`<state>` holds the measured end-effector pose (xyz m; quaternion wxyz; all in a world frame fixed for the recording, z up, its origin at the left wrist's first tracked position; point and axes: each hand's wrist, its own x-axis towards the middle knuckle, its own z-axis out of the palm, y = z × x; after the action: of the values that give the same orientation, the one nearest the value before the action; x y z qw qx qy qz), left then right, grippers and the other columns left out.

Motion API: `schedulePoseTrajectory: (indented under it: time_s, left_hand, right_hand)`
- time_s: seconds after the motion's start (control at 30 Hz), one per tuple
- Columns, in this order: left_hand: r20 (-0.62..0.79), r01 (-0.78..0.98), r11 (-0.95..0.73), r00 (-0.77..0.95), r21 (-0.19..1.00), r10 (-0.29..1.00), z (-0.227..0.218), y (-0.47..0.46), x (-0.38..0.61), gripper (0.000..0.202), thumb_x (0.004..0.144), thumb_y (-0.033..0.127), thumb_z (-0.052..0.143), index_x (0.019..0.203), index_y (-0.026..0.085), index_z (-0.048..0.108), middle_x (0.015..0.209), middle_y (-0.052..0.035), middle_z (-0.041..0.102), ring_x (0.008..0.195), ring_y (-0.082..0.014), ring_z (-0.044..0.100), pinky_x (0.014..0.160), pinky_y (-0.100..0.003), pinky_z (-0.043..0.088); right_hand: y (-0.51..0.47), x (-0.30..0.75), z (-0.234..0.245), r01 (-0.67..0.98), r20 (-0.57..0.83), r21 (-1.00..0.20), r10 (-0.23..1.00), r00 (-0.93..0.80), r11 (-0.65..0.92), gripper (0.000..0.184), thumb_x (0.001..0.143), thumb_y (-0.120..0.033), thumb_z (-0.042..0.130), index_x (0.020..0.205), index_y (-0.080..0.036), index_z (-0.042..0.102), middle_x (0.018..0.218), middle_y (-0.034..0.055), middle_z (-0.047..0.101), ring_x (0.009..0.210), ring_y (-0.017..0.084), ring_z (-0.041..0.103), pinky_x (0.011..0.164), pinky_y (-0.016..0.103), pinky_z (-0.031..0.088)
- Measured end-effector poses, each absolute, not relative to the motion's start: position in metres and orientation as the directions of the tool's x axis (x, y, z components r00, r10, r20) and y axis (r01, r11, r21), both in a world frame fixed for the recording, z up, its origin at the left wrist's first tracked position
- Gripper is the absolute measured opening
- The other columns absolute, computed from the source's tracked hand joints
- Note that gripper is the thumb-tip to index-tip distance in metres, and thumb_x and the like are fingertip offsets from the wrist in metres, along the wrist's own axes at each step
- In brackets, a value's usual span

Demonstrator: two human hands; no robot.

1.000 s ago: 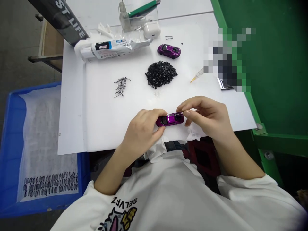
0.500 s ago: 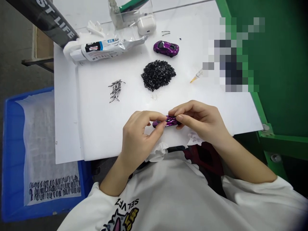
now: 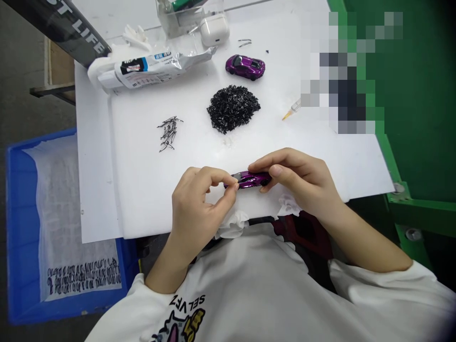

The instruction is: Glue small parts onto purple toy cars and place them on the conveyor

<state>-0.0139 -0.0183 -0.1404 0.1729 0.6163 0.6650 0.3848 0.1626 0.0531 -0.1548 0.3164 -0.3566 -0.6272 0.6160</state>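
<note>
A purple toy car [image 3: 249,180] is in front of me, low over the near part of the white table. My right hand [image 3: 299,176] grips its right end between thumb and fingers. At the car's left end, the thumb and index finger of my left hand [image 3: 203,199] are pinched together; whatever they hold, if anything, is too small to make out. Beyond my hands lies a heap of small black pieces [image 3: 233,109]. A second purple toy car [image 3: 245,67] stands behind the heap. Thin black wire-like pieces [image 3: 170,134] lie loosely to the left.
A white tube [image 3: 149,71] and a white earphone case [image 3: 214,29] lie at the back, by a clear box [image 3: 188,16]. An orange-tipped syringe [image 3: 292,109] is at right. Below left, a blue crate [image 3: 21,228] holds a white sheet with rows of dark pieces.
My left hand has slid left along the toy car, from its middle to its left end, baring more of the roof. My right hand still holds the other end.
</note>
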Motion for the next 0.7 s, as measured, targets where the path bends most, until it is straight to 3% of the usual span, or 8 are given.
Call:
schedulePoseTrajectory:
  time_s: [0.7]
  left_hand:
    - [0.151, 0.804, -0.079, -0.014, 0.59, 0.988, -0.131, -0.015, -0.003, 0.019, 0.076, 0.004, 0.056, 0.077, 0.023, 0.052, 0.069, 0.0066, 0.061, 0.071, -0.0139, 0.051, 0.063, -0.027, 0.044]
  right_hand:
    - [0.051, 0.167, -0.156, 0.081, -0.006, -0.995, 0.786, -0.618, 0.056, 0.018, 0.092, -0.029, 0.049, 0.099, -0.02, 0.063, 0.097, 0.0042, 0.064, 0.087, 0.015, 0.063, 0.059, 0.022, 0.057]
